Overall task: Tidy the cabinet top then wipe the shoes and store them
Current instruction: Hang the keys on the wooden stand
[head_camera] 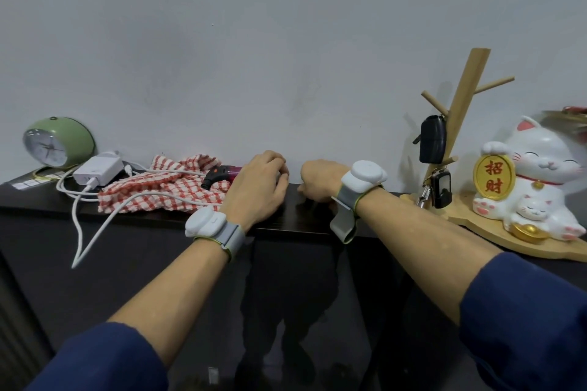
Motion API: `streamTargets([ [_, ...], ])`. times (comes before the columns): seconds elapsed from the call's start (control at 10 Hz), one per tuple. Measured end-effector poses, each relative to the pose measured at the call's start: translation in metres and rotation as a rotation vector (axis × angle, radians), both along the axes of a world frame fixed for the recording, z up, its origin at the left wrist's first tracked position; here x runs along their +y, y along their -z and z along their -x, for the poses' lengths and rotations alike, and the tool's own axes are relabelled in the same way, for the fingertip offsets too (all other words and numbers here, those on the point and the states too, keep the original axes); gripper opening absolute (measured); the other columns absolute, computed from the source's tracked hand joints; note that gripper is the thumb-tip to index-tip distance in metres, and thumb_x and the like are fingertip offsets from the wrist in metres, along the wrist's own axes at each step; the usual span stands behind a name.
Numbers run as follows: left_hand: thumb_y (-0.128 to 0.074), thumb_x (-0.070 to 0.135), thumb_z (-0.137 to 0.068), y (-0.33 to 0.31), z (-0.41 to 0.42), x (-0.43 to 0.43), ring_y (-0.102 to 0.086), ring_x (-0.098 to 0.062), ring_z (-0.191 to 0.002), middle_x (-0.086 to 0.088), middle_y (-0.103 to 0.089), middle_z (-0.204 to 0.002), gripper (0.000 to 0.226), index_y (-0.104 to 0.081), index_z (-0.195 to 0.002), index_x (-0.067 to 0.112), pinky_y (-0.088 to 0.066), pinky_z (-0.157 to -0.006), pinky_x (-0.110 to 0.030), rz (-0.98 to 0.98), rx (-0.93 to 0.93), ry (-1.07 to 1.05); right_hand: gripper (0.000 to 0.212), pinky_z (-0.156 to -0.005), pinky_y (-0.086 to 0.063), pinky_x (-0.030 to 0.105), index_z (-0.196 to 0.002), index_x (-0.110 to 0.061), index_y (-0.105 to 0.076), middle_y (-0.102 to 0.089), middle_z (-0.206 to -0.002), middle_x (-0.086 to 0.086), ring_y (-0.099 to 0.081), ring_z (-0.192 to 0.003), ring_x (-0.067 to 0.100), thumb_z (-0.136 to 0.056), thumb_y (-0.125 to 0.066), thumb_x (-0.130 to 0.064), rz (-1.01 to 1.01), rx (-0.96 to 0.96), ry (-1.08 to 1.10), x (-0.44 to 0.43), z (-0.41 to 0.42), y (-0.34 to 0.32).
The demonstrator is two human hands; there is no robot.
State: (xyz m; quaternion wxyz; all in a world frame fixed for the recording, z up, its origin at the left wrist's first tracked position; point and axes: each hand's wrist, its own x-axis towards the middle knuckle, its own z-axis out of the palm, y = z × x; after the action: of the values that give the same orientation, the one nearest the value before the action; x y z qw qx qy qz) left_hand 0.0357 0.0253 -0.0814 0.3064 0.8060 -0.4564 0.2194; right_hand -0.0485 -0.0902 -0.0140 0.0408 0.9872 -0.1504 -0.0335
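The dark cabinet top (287,220) runs across the view; no shoes are visible. A red-and-white checked cloth (165,189) lies crumpled on it, with a black and pink lighter (219,175) on its right end. My left hand (259,184) rests palm down just right of the cloth with its fingers bent, and it hides the lighter's pink end; whether it grips anything is hidden. My right hand (319,181) sits beside it with its fingers curled under against the top, and nothing shows in it.
A green alarm clock (57,143) stands far left beside a white charger (98,172), whose cable (95,232) hangs over the front edge. At right, a wooden key stand (462,117) carries a car key (432,143), next to a white lucky cat (536,181) on a wooden tray (521,249).
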Motion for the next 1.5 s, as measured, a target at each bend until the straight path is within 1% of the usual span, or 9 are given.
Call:
streamTargets([
  [0.1, -0.051, 0.021, -0.096, 0.0, 0.0, 0.0, -0.052, -0.02, -0.113, 0.001, -0.057, -0.123, 0.015, -0.064, -0.097, 0.014, -0.043, -0.097, -0.039, 0.001, 0.005, -0.001, 0.031, -0.076, -0.041, 0.029, -0.112, 0.0, -0.061, -0.062, -0.114, 0.015, -0.06, -0.106, 0.032, -0.103, -0.046, -0.026, 0.012, -0.005, -0.002, 0.0, -0.003, -0.003],
  [0.3, -0.051, 0.021, -0.096, 0.0, 0.0, 0.0, -0.052, -0.02, -0.113, 0.001, -0.057, -0.123, 0.015, -0.064, -0.097, 0.014, -0.044, -0.096, -0.04, 0.001, 0.006, -0.001, 0.034, -0.071, -0.037, 0.029, -0.072, -0.007, -0.044, -0.051, -0.087, 0.008, -0.048, -0.084, 0.027, -0.101, -0.044, -0.025, 0.035, -0.12, 0.01, -0.003, -0.001, -0.023],
  [0.5, -0.052, 0.023, -0.096, -0.002, 0.0, -0.001, -0.051, -0.018, -0.114, 0.002, -0.057, -0.124, 0.015, -0.064, -0.096, 0.015, -0.043, -0.098, -0.038, -0.004, 0.008, 0.004, 0.026, -0.045, -0.037, 0.025, -0.061, -0.007, -0.036, -0.044, -0.06, 0.008, -0.047, -0.051, 0.027, -0.082, -0.051, -0.002, 0.039, -0.257, -0.024, -0.009, 0.024, -0.03],
  [0.6, -0.053, 0.024, -0.095, -0.001, 0.001, -0.001, -0.052, -0.019, -0.114, 0.002, -0.057, -0.124, 0.013, -0.063, -0.094, 0.016, -0.043, -0.098, -0.039, -0.002, 0.017, -0.001, 0.016, -0.048, -0.044, 0.028, -0.064, -0.006, -0.04, -0.045, -0.063, 0.011, -0.045, -0.048, 0.024, -0.076, -0.049, 0.0, 0.031, -0.266, -0.07, -0.01, 0.027, -0.03],
  [0.8, -0.052, 0.023, -0.095, 0.002, 0.001, 0.001, -0.052, -0.019, -0.112, 0.003, -0.056, -0.123, 0.013, -0.063, -0.094, 0.017, -0.043, -0.097, -0.041, -0.009, 0.003, -0.001, 0.018, -0.061, -0.055, 0.033, -0.091, -0.007, -0.064, -0.065, -0.09, 0.013, -0.065, -0.077, 0.031, -0.074, -0.058, -0.003, -0.039, -0.285, -0.096, -0.023, 0.008, -0.027],
  [0.9, -0.05, 0.019, -0.096, -0.001, 0.001, 0.0, -0.052, -0.019, -0.112, 0.002, -0.056, -0.124, 0.014, -0.064, -0.098, 0.015, -0.043, -0.098, -0.04, 0.0, 0.003, -0.002, 0.027, -0.052, -0.052, 0.024, -0.103, -0.014, -0.066, -0.061, -0.095, 0.007, -0.061, -0.064, 0.022, -0.08, -0.056, -0.004, -0.093, -0.275, -0.112, -0.02, 0.0, -0.01],
  [1.0, -0.05, 0.016, -0.095, -0.001, 0.002, 0.0, -0.052, -0.019, -0.113, 0.001, -0.056, -0.124, 0.015, -0.064, -0.099, 0.015, -0.043, -0.099, -0.039, 0.009, 0.012, 0.004, 0.034, -0.083, -0.055, 0.038, -0.115, -0.02, -0.065, -0.064, -0.112, 0.01, -0.064, -0.099, 0.031, -0.083, -0.057, -0.011, -0.042, -0.258, -0.128, -0.021, -0.008, 0.013],
  [1.3, -0.049, 0.011, -0.093, -0.002, 0.003, 0.0, -0.053, -0.022, -0.111, -0.001, -0.058, -0.122, 0.016, -0.064, -0.1, 0.012, -0.044, -0.096, -0.04, 0.03, 0.018, 0.002, 0.028, -0.077, -0.052, 0.036, -0.115, -0.022, -0.068, -0.064, -0.11, 0.012, -0.064, -0.098, 0.034, -0.088, -0.062, -0.022, 0.004, -0.226, -0.149, -0.016, -0.017, 0.014],
  [1.5, -0.043, 0.004, -0.089, -0.005, 0.006, 0.003, -0.053, -0.027, -0.108, -0.008, -0.059, -0.117, 0.031, -0.058, -0.115, 0.009, -0.043, -0.093, -0.043, 0.05, 0.082, 0.01, 0.005, -0.073, -0.051, 0.034, -0.09, -0.015, -0.062, -0.056, -0.091, 0.01, -0.063, -0.092, 0.034, -0.086, -0.065, -0.016, -0.069, -0.214, -0.145, -0.01, -0.025, 0.009],
])
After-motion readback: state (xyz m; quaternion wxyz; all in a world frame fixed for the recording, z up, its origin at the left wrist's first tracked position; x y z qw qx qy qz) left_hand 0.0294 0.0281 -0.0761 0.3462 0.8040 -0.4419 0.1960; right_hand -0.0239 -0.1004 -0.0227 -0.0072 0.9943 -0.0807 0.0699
